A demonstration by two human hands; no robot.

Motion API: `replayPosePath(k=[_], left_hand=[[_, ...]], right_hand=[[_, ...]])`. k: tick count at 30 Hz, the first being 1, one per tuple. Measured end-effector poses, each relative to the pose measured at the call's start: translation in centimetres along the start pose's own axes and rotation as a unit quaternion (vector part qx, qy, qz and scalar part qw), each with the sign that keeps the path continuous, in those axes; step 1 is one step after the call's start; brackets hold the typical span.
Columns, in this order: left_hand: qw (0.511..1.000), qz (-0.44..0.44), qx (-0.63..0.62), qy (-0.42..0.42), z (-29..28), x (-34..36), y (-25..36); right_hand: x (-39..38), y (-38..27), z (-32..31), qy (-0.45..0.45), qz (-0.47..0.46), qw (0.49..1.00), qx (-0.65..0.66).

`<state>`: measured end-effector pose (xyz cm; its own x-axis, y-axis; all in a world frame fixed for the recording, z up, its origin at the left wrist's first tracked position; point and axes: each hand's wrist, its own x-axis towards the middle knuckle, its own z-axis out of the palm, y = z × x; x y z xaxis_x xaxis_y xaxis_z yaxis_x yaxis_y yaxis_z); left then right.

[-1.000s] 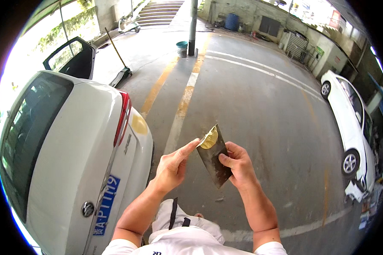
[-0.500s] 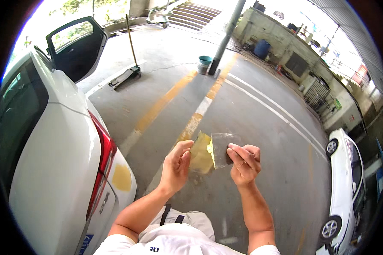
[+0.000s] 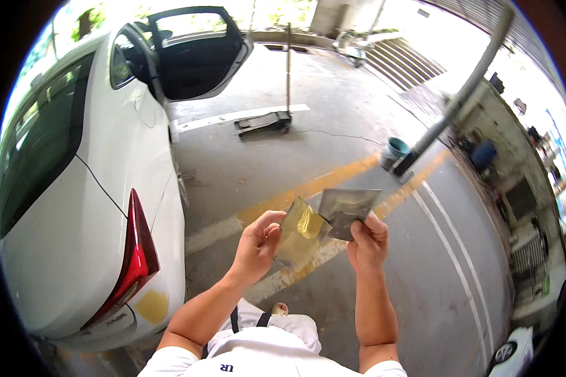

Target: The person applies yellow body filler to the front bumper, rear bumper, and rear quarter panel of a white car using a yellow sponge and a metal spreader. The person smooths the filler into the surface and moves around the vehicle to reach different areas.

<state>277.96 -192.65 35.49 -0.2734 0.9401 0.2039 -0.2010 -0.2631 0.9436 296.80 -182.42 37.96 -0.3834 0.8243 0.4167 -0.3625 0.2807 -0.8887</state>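
The left hand (image 3: 258,245) is closed on a yellow-smeared plate (image 3: 292,245), pinching its left edge between thumb and fingers; the right hand (image 3: 369,245) grips a dark plate (image 3: 352,204) by its near right corner, thumb on top. One lump of yellow paste (image 3: 309,223) sits on the left-held plate, to the right of the left hand and a little beyond it, between the two hands; by eye, the left hand is nearer to it. That plate's long axis runs away from the body, slightly slanted. The dark plate lies ahead and left of the right hand, its left edge close against the paste side; whether the plates touch, I cannot tell. Counted: two hands, two plates, one lump; left of the left hand, one white car (image 3: 107,251) with one yellow patch (image 3: 152,306); beyond both hands, one floor jack (image 3: 267,122) and one bucket (image 3: 393,154).
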Motion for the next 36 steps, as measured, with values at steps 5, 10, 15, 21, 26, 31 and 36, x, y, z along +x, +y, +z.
replayPosePath(k=[5,10,15,21,26,31,36], left_hand=[[0.981,0.046,0.125,0.143,-1.2,10.1,-1.1],[0.983,-0.061,0.004,0.171,-7.1,20.1,-5.2],[0.971,-0.08,-0.198,0.104,-13.5,32.0,-6.6],[0.944,-0.076,-0.319,0.047,-17.7,44.0,-7.7],[0.95,-0.039,-0.286,0.12,-23.7,52.1,-8.8],[0.896,0.048,-0.257,0.359,-27.5,59.2,-8.8],[0.832,0.114,-0.192,0.508,-30.3,65.9,-8.2]], right_hand=[[12.4,4.9,-1.1,-0.194,-0.092,0.915,-0.342],[23.3,12.0,-0.2,-0.195,-0.095,0.873,-0.437],[35.3,18.0,-1.1,-0.245,0.133,0.898,-0.339],[49.9,23.7,3.4,-0.303,0.445,0.827,0.162],[60.2,31.4,6.1,-0.313,0.509,0.764,0.243],[69.8,42.1,10.0,-0.311,0.413,0.85,0.104],[78.4,46.2,13.4,-0.387,0.124,0.909,0.091]])
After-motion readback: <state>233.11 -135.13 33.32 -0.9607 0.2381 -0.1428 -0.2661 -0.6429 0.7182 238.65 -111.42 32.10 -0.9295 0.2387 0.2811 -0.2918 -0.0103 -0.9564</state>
